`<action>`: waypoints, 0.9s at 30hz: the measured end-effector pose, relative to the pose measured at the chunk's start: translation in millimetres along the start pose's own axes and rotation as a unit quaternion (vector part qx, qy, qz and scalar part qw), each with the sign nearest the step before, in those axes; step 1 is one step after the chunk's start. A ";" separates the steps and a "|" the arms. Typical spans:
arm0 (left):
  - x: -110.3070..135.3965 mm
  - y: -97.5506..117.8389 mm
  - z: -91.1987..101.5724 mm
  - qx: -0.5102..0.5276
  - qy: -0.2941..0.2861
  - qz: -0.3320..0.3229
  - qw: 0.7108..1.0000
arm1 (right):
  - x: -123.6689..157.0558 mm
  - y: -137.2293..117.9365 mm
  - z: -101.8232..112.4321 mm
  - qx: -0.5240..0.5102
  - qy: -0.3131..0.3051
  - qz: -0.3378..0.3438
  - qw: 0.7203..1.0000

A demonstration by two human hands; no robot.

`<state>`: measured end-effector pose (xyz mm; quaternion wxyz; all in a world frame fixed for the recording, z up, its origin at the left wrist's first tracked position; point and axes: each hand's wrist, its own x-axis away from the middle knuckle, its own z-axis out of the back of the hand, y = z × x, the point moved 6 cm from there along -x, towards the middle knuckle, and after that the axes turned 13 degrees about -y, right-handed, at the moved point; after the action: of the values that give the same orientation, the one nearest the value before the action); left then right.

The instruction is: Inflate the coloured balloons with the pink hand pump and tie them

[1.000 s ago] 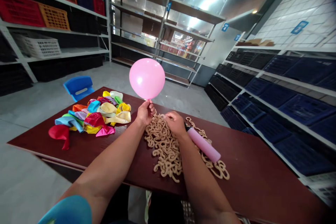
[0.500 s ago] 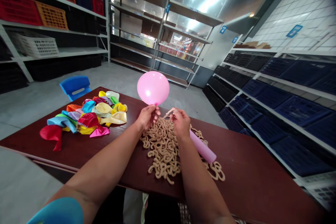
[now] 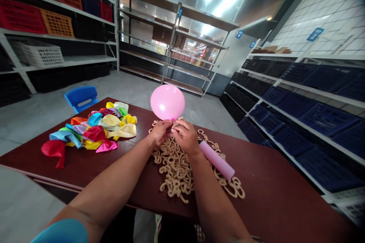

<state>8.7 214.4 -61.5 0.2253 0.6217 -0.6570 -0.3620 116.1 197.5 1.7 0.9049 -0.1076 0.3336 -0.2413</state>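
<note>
A blown-up pink balloon stands above my two hands. My left hand pinches its neck from below. My right hand is closed right beside it, fingertips at the same neck, holding one of the small beige curled clips. Under both hands lies a heap of those beige clips on the dark red-brown table. A pink hand pump lies just right of my right wrist. A pile of flat balloons in many colours sits to the left.
A blue chair stands behind the table's far left corner. Metal shelves with red, orange and white crates line the left wall; shelves of dark blue crates line the right. Bare shelving stands at the back.
My right hand picked a clip off the heap and rose to meet my left hand at the balloon's neck. The balloon came lower and nearer the heap.
</note>
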 end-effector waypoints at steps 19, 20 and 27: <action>-0.9 -3.5 2.0 -0.042 0.001 0.012 0.999 | 1.3 22.6 -10.4 -0.382 0.095 -0.120 0.911; -0.2 -2.8 1.7 -0.059 0.005 0.011 0.998 | 2.7 30.3 -13.1 -0.451 0.125 -0.148 0.871; -2.0 -8.4 4.5 -0.148 0.018 0.000 0.989 | 14.1 74.0 -16.2 -0.556 0.248 -0.263 0.749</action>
<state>11.1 217.6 -70.4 0.3271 0.5878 -0.5921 -0.4438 141.8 253.5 -44.7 0.4718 -0.6113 0.5799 -0.2596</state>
